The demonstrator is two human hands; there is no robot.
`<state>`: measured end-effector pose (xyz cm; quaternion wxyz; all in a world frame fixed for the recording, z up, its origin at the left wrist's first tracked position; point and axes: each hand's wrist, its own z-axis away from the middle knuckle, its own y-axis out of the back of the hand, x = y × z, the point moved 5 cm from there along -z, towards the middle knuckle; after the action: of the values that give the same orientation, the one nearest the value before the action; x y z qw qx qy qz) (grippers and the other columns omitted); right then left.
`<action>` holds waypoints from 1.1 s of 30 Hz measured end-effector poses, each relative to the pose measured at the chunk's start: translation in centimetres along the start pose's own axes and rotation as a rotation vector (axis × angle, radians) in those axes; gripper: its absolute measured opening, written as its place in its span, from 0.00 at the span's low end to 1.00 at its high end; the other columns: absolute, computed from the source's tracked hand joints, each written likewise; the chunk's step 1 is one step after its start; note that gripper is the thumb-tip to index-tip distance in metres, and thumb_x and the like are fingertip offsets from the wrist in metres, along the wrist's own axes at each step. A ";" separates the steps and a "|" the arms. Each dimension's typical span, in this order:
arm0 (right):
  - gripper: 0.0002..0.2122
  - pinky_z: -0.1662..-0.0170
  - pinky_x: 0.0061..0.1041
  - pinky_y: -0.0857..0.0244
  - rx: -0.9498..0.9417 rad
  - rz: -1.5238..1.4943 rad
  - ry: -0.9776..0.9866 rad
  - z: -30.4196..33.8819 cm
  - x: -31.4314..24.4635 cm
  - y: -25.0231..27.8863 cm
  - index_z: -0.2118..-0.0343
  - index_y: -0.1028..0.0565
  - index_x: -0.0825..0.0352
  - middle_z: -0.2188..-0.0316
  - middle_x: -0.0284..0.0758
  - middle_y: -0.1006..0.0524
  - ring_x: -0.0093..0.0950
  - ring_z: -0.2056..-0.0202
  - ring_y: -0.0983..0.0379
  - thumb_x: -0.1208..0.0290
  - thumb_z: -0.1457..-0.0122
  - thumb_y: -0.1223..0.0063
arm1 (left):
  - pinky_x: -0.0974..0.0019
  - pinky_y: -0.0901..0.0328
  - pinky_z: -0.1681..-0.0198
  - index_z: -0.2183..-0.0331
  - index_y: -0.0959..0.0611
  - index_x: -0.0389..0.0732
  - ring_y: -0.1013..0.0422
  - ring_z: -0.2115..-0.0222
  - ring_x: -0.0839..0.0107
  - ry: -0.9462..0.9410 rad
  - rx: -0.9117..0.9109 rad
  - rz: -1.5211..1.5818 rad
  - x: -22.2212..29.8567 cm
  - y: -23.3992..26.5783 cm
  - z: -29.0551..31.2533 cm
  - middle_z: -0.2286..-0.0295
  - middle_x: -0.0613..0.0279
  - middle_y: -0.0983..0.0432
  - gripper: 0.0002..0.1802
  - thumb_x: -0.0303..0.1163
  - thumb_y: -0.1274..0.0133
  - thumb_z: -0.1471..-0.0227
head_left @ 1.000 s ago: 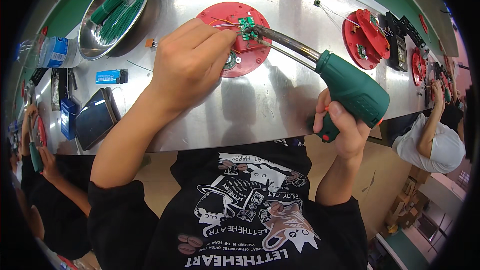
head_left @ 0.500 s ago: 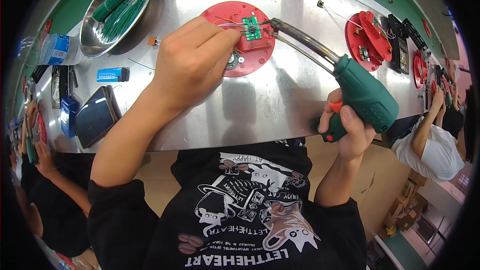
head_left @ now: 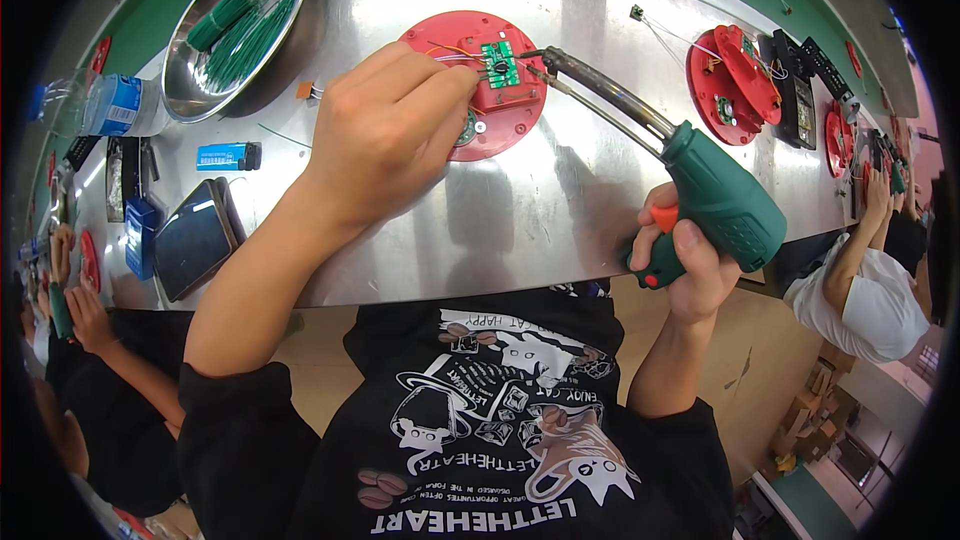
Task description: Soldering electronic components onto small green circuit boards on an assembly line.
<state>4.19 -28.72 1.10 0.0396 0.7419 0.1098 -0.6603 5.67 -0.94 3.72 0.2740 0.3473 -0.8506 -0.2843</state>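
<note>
A round red plastic housing (head_left: 520, 125) lies on the metal bench, with a small green circuit board (head_left: 499, 64) on its raised middle and thin coloured wires running to the board. My left hand (head_left: 390, 125) rests over the housing's left side, thumb and forefinger pinched on what looks like a thin wire beside the board; the fingers hide most of it. In my right hand (head_left: 695, 265) is a green soldering gun (head_left: 725, 195), gripped by its handle below an orange trigger. Its long metal tip points left and reaches the board's right edge; whether it touches cannot be told.
A steel bowl (head_left: 290, 30) of green wires stands at the back left, near a plastic bottle (head_left: 120, 105). A blue lighter (head_left: 228, 156) and a dark wallet (head_left: 195, 240) lie left. Another red housing (head_left: 712, 90) with wires sits right. Other people work at both sides.
The soldering gun has shifted slightly left and down, its tip still by the board. My left hand keeps its pinch. The whole view has shifted a little.
</note>
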 end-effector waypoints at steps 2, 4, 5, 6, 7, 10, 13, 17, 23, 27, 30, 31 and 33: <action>0.23 0.81 0.25 0.33 0.006 0.015 0.005 0.0 0.1 0.1 0.44 0.35 0.79 0.66 0.52 0.25 0.31 0.83 0.29 0.71 0.40 0.49 | 0.62 0.31 0.74 0.70 0.17 0.35 0.27 0.76 0.62 0.005 0.010 -0.001 0.1 0.0 0.0 0.77 0.59 0.24 0.08 0.19 0.40 0.58; 0.23 0.81 0.25 0.33 0.021 0.010 0.020 0.1 0.1 0.2 0.44 0.35 0.79 0.66 0.51 0.25 0.31 0.84 0.29 0.70 0.40 0.50 | 0.62 0.31 0.74 0.70 0.17 0.35 0.27 0.76 0.62 0.010 0.020 -0.004 0.2 0.1 -0.1 0.77 0.59 0.24 0.08 0.19 0.40 0.58; 0.23 0.81 0.25 0.33 0.021 0.007 0.024 0.1 0.1 0.2 0.44 0.35 0.79 0.66 0.51 0.25 0.31 0.84 0.29 0.70 0.40 0.50 | 0.62 0.31 0.74 0.70 0.17 0.36 0.26 0.76 0.62 0.013 0.046 -0.010 0.3 0.3 -0.2 0.76 0.59 0.23 0.08 0.19 0.40 0.58; 0.24 0.81 0.25 0.33 0.025 0.000 0.017 0.1 0.1 0.3 0.44 0.35 0.79 0.66 0.51 0.25 0.31 0.84 0.29 0.70 0.40 0.50 | 0.62 0.32 0.74 0.69 0.17 0.36 0.26 0.75 0.62 0.017 0.072 -0.016 0.3 0.5 -0.3 0.76 0.59 0.23 0.08 0.20 0.40 0.57; 0.24 0.81 0.25 0.33 0.030 -0.007 0.009 0.2 0.2 0.4 0.44 0.35 0.79 0.66 0.51 0.25 0.30 0.84 0.29 0.70 0.40 0.50 | 0.62 0.32 0.74 0.69 0.17 0.36 0.26 0.75 0.62 0.013 0.072 -0.017 0.3 0.6 -0.5 0.76 0.59 0.23 0.08 0.20 0.40 0.57; 0.25 0.81 0.25 0.33 0.049 -0.013 0.033 0.2 0.1 0.6 0.43 0.35 0.80 0.67 0.51 0.26 0.31 0.85 0.29 0.69 0.40 0.49 | 0.61 0.32 0.74 0.68 0.18 0.36 0.26 0.74 0.60 0.049 0.117 -0.055 -0.1 1.3 -0.5 0.76 0.57 0.23 0.08 0.20 0.40 0.54; 0.25 0.82 0.25 0.33 0.057 -0.034 0.029 0.2 0.1 0.8 0.44 0.35 0.80 0.67 0.51 0.26 0.31 0.85 0.29 0.69 0.41 0.49 | 0.60 0.32 0.73 0.66 0.19 0.36 0.25 0.73 0.57 0.207 0.116 -0.020 -0.8 1.7 -0.3 0.75 0.56 0.22 0.08 0.20 0.41 0.51; 0.24 0.82 0.25 0.33 0.055 -0.031 0.029 0.2 0.2 0.9 0.46 0.34 0.80 0.67 0.51 0.26 0.31 0.85 0.28 0.68 0.41 0.49 | 0.60 0.32 0.71 0.64 0.20 0.35 0.26 0.74 0.57 0.207 0.060 -0.014 -0.7 2.0 -0.8 0.74 0.54 0.22 0.05 0.19 0.45 0.46; 0.21 0.83 0.25 0.33 0.087 -0.055 0.024 0.3 0.2 1.2 0.50 0.32 0.81 0.67 0.51 0.26 0.31 0.85 0.28 0.68 0.41 0.50 | 0.59 0.31 0.69 0.66 0.19 0.34 0.26 0.72 0.56 0.139 -0.050 -0.069 -0.5 1.4 -0.6 0.73 0.53 0.22 0.06 0.18 0.44 0.50; 0.15 0.79 0.27 0.31 0.039 -0.189 0.009 0.2 0.1 1.2 0.54 0.27 0.79 0.64 0.49 0.24 0.32 0.80 0.27 0.75 0.42 0.47 | 0.60 0.35 0.72 0.66 0.19 0.34 0.29 0.75 0.55 0.220 -0.142 0.029 0.2 1.1 -0.7 0.73 0.51 0.24 0.04 0.19 0.44 0.47; 0.16 0.79 0.27 0.31 0.050 -0.191 0.013 0.1 0.1 1.1 0.54 0.27 0.79 0.64 0.49 0.24 0.32 0.80 0.27 0.75 0.42 0.47 | 0.58 0.35 0.72 0.66 0.19 0.34 0.30 0.75 0.55 0.205 -0.135 0.023 0.3 1.0 -0.7 0.73 0.51 0.24 0.04 0.19 0.44 0.47; 0.16 0.79 0.27 0.31 0.063 -0.196 0.013 0.1 0.1 1.1 0.53 0.26 0.79 0.64 0.48 0.24 0.32 0.79 0.27 0.75 0.42 0.47 | 0.58 0.35 0.72 0.66 0.19 0.34 0.30 0.75 0.55 0.206 -0.135 0.024 0.1 0.9 -0.6 0.73 0.51 0.24 0.04 0.19 0.44 0.47; 0.18 0.80 0.26 0.32 0.053 -0.111 0.025 0.1 0.3 1.2 0.52 0.28 0.80 0.65 0.49 0.25 0.31 0.82 0.28 0.72 0.41 0.48 | 0.58 0.35 0.72 0.66 0.18 0.34 0.29 0.75 0.55 0.143 -0.137 0.030 0.0 0.7 -0.6 0.73 0.52 0.23 0.05 0.19 0.44 0.48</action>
<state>4.36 -29.83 0.65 -0.0179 0.7436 0.1338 -0.6549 5.78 -0.67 4.57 0.3614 0.3345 -0.8124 -0.3123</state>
